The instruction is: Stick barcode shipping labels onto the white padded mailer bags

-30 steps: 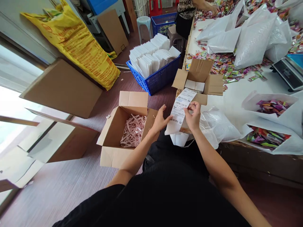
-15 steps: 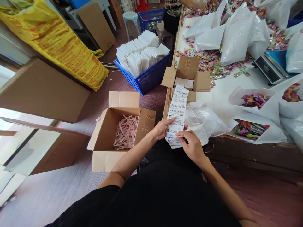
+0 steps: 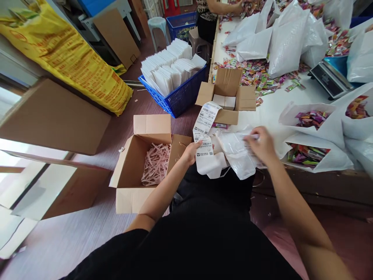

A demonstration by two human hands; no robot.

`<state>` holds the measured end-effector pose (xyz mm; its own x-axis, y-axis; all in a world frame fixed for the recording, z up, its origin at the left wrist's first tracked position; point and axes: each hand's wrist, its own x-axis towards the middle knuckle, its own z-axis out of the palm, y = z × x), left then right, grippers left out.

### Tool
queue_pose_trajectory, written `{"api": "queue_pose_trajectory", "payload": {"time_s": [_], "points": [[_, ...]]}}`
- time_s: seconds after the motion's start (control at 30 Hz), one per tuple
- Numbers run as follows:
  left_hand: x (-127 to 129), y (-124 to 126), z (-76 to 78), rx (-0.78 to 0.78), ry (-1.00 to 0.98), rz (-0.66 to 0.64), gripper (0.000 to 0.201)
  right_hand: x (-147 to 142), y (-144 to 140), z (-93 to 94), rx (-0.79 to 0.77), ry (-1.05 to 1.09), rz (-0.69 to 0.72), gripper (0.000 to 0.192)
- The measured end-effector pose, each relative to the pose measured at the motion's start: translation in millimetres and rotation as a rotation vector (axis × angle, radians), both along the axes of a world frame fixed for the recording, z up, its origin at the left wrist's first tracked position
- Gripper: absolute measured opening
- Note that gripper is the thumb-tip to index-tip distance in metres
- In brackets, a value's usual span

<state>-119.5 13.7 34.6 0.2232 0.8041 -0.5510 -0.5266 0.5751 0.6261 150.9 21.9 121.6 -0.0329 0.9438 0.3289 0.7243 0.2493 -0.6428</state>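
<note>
A strip of white printed shipping labels (image 3: 206,118) is gripped in my left hand (image 3: 191,153), thumb on top. The strip's upper end reaches the small open carton, and its lower end curls down in front of my lap. My right hand (image 3: 263,146) is over the right side of a clear-and-white plastic bag (image 3: 235,153) at the table edge. Its fingers are curled together and somewhat blurred, with a small pale bit showing at their tips; what it is I cannot make out. The bag hangs partly over the edge.
An open carton (image 3: 122,171) with pink shredded paper stands left. A small carton (image 3: 229,116) holds white card stacks. Beyond are a blue basket (image 3: 186,91) of white envelopes, a scale (image 3: 330,79), candy-filled white bags (image 3: 323,151) and another person's arm (image 3: 224,7).
My right hand has left the label strip and moved right over the plastic bag. The strip has shifted left in my left hand and now bends. The plastic bag sits closer to me.
</note>
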Motion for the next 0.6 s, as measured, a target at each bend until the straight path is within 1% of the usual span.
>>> {"api": "queue_pose_trajectory", "payload": {"time_s": [0.03,0.1,0.13,0.17,0.2,0.27,0.33,0.37,0.43,0.5,0.57,0.6], "points": [[-0.7,-2.6,1.0,0.004,-0.001,-0.013,0.034,0.2,6.6,-24.9,-0.035,-0.156,-0.007,0.031],[-1.3,-7.1,1.2,0.018,0.016,-0.016,0.034,-1.2,5.4,-67.7,0.018,-0.364,0.024,0.037],[-1.1,-8.6,0.5,0.026,0.027,-0.014,0.034,-2.5,-0.9,-83.3,0.052,-0.439,0.067,0.04],[-0.6,-9.5,-0.6,0.031,0.035,-0.015,0.034,-3.7,-9.1,-94.7,0.077,-0.496,0.121,0.043],[0.3,-9.8,-1.8,0.033,0.043,-0.021,0.034,-4.8,-17.3,-102.0,0.082,-0.543,0.173,0.047],[3.2,-8.7,-4.4,0.038,0.058,-0.042,0.035,-4.8,-27.7,-107.5,0.045,-0.613,0.227,0.061],[6.5,-6.2,-7.0,0.06,0.073,-0.064,0.036,1.4,-24.2,-106.0,-0.033,-0.636,0.181,0.075],[7.7,-4.7,-8.6,0.077,0.086,-0.072,0.037,7.6,-17.4,-104.3,-0.084,-0.625,0.128,0.078],[8.3,-1.9,-12.9,0.112,0.142,-0.07,0.04,24.6,2.5,-101.3,-0.207,-0.567,-0.038,0.08],[6.3,0.1,-18.8,0.14,0.224,-0.048,0.042,41.4,23.7,-99.8,-0.361,-0.482,-0.246,0.085],[3.1,1.2,-25.5,0.156,0.298,-0.022,0.044,50.1,39.0,-98.8,-0.475,-0.39,-0.426,0.09],[1.8,1.8,-28.5,0.159,0.321,-0.016,0.045,50.1,43.2,-97.9,-0.504,-0.331,-0.482,0.089]]}}
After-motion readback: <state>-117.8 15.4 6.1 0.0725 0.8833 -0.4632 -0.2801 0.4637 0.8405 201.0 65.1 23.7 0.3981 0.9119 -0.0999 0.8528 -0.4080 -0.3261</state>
